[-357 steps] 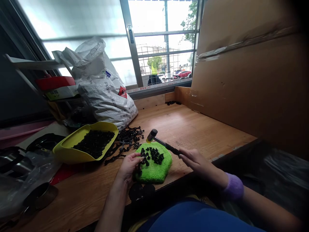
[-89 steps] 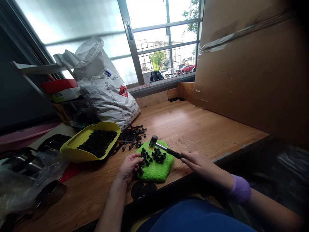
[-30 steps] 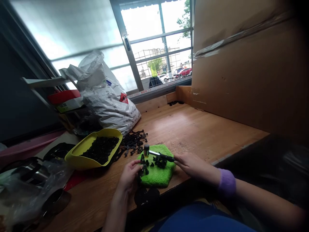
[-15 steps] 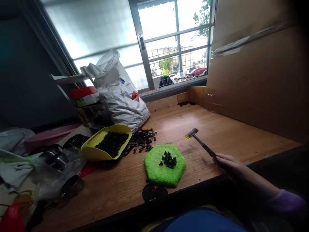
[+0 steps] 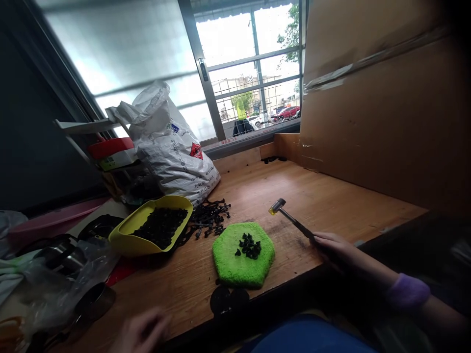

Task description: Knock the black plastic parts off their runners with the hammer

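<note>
My right hand [image 5: 333, 250] is wrapped round the dark handle of a small hammer [image 5: 294, 221], whose metal and yellow head is held above the table, right of a green hexagonal pad [image 5: 243, 272]. Several small black parts [image 5: 250, 246] lie in a cluster on that pad. At the bottom edge, my left hand [image 5: 143, 331] is over the table front, blurred by motion, and its fingers cannot be made out clearly. A yellow scoop-shaped tray [image 5: 125, 241] full of black pieces sits left of the pad, with more black pieces [image 5: 209, 215] loose beside it.
A white sack [image 5: 176, 152] stands behind the tray, by the window. Cardboard [image 5: 368, 113] walls off the right side of the wooden table [image 5: 253, 189]. Plastic bags, a dark cup [image 5: 94, 301] and a pink basin [image 5: 59, 220] crowd the left. Round black pieces [image 5: 228, 300] lie at the front edge.
My left hand has come into view at the bottom. The whole view has shifted, so the table items and the hammer in my right hand appear further left.
</note>
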`<state>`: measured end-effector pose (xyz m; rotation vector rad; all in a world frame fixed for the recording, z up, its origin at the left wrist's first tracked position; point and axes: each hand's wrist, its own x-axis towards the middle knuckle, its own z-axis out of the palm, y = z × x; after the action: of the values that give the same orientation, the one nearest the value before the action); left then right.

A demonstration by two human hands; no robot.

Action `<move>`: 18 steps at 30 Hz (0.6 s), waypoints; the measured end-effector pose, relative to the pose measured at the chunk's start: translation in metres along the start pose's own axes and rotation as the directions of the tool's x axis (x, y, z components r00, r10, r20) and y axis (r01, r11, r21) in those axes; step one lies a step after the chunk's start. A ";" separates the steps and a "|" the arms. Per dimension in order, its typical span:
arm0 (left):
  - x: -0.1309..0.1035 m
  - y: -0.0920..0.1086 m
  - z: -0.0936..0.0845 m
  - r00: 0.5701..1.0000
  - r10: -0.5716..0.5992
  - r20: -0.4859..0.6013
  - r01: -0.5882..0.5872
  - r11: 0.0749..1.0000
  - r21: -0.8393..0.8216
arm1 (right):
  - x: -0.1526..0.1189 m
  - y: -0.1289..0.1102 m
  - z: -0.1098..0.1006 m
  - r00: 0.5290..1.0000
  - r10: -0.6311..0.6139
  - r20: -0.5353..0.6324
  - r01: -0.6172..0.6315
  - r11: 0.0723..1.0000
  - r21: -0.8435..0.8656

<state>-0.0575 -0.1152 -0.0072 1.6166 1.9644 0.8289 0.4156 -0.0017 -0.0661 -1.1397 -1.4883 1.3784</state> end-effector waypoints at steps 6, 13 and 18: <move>0.144 0.071 0.073 0.931 0.346 -0.116 -0.299 0.906 0.298 | -0.001 0.002 0.001 0.999 0.034 -0.004 -0.034 0.999 0.022; 0.176 0.071 0.113 0.971 0.238 -0.022 -0.195 0.845 0.498 | -0.006 0.002 -0.001 1.000 0.018 -0.018 -0.017 0.999 0.043; 0.150 0.051 0.090 0.967 0.255 -0.028 -0.196 0.805 0.560 | -0.005 0.003 -0.003 0.999 0.046 -0.024 -0.045 0.999 0.029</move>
<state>0.0094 0.0521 -0.0322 2.2124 2.2525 0.4365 0.4202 -0.0060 -0.0685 -1.1750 -1.4295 1.4067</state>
